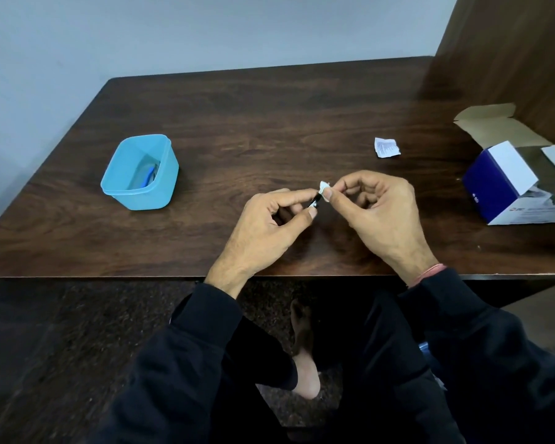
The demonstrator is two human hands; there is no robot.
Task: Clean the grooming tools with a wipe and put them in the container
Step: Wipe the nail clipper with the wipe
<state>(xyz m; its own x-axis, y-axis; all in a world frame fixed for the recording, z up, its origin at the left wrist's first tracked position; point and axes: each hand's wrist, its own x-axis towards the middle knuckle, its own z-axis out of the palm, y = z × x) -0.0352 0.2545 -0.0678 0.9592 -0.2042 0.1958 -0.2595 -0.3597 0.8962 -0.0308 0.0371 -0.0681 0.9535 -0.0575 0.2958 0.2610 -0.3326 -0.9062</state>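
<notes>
My left hand (269, 225) pinches a small dark grooming tool (316, 201) between thumb and fingers, just above the table. Most of the tool is hidden inside the grip. My right hand (378, 213) pinches a small white wipe (325, 187) against the tool's exposed end. A light blue plastic container (122, 187) stands open at the left of the table. Inside it lies a tool with a blue handle (149, 176).
A torn white wipe wrapper (386, 147) lies on the dark wooden table (269, 123) behind my right hand. An open blue and white box (519, 184) sits at the right edge, beside a wooden side panel (510, 59). A wall runs behind the table.
</notes>
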